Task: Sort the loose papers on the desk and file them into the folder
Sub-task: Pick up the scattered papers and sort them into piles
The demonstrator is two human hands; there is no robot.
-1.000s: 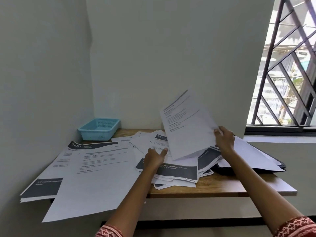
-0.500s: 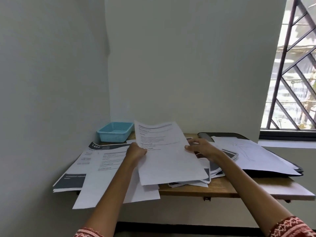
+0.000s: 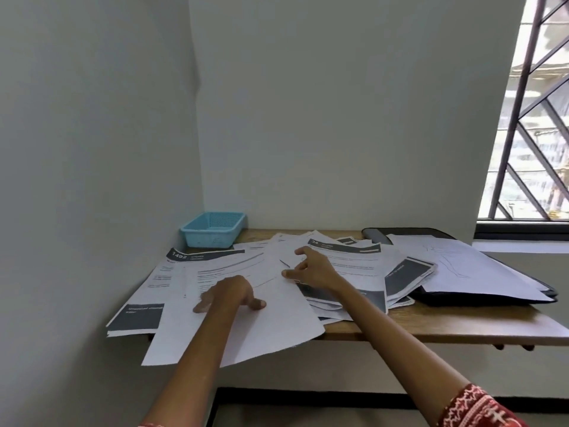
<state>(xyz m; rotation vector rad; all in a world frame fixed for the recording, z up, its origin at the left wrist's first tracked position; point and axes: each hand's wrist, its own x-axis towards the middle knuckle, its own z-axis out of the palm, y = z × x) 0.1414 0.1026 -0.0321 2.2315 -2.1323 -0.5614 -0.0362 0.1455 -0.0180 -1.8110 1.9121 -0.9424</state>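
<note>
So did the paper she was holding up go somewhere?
Yes. The sheet came down and leftward, toward the blue basket side, and now lies on the left pile under her left hand.

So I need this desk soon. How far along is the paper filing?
Early. Done: some white sheets lie on the black folder at the right. In hand: the left hand presses flat on a left pile sheet; the right hand touches the middle heap, no grip on anything. Left: both loose piles, which overhang the desk.
</note>
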